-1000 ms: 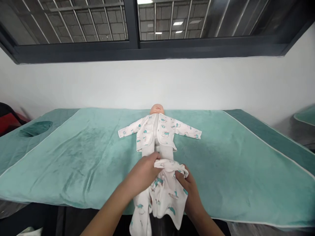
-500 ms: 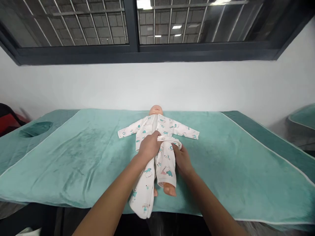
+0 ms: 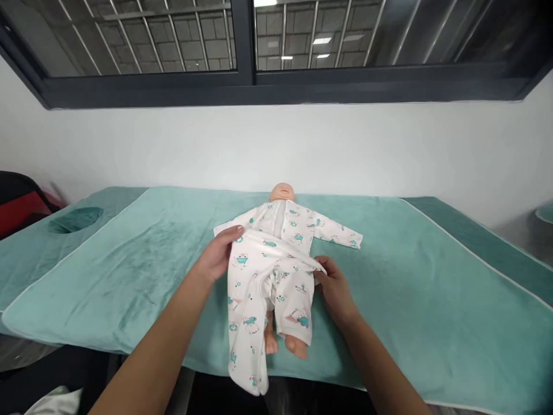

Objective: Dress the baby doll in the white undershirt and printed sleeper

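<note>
A baby doll (image 3: 282, 191) lies on its back, head toward the wall, in a white printed jacket (image 3: 298, 222). White printed pants (image 3: 246, 294) lie over its lower body. One doll leg is inside the right pant leg, its foot (image 3: 296, 346) sticking out at the cuff. The other foot (image 3: 271, 342) is bare beside the left pant leg, which hangs past the bed's edge. My left hand (image 3: 220, 252) pinches the waistband at its left end. My right hand (image 3: 336, 286) grips the waistband's right side by the doll's hip. Both hands are closed on cloth.
The doll rests on a bed with a green plush cover (image 3: 415, 300). A face hole (image 3: 75, 220) is at the bed's left end. Behind stand a white wall (image 3: 173, 147) and a dark window frame (image 3: 276, 86). A red and black object (image 3: 23, 210) sits at far left.
My left hand has moved left and spread the waistband wide across the doll. My right hand still holds its side, slightly lower. The view has shifted slightly.
</note>
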### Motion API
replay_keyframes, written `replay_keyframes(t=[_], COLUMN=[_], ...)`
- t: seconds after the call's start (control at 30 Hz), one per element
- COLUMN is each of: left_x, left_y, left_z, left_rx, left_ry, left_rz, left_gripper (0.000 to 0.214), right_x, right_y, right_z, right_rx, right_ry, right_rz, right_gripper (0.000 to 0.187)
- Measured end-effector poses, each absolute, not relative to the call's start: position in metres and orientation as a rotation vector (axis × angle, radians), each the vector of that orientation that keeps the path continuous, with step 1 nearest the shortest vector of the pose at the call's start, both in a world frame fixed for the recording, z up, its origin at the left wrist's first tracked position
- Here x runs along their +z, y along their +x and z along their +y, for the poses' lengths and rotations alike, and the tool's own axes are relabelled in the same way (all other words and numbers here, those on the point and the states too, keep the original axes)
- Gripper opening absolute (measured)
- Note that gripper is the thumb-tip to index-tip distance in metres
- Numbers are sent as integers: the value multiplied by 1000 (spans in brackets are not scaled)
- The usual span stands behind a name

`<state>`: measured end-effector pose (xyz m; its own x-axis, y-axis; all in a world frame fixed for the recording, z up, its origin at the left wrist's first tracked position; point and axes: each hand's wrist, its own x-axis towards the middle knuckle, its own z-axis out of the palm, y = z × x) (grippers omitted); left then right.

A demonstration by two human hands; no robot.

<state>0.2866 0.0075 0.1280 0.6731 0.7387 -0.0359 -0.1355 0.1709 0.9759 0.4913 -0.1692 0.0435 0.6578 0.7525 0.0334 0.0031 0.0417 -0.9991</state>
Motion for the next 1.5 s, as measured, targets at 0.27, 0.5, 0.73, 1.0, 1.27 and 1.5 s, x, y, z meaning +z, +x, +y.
replay_keyframes(t=[0.27,0.5,0.73,1.0,1.27,1.5], left_x=[105,139,133,123,119,122], left_y=[295,302,276,295,286,268], left_z=[-22,-32,-34,-31,-36,-53], left_rx=[602,717,205,757,615,584], left_ry=[1053,1199,1586,1366,1179,1061], left_rz=[432,500,425,785,687,752], left_gripper=[35,29,28,30,37,45], right_x=[116,141,131,136,129,126], right_y=[473,459,469,449,443,448], right_z=[-179,-131,-120,-129,-123,-128], right_rx=[455,1096,1172,1341,1278,1474], right_ry=[-1626,-1360,-1119,-1444,-1066,-1131], right_rz=[-1354,-1182,-792,-1441,-847,-1074], right_gripper=[33,26,30,22,27,44])
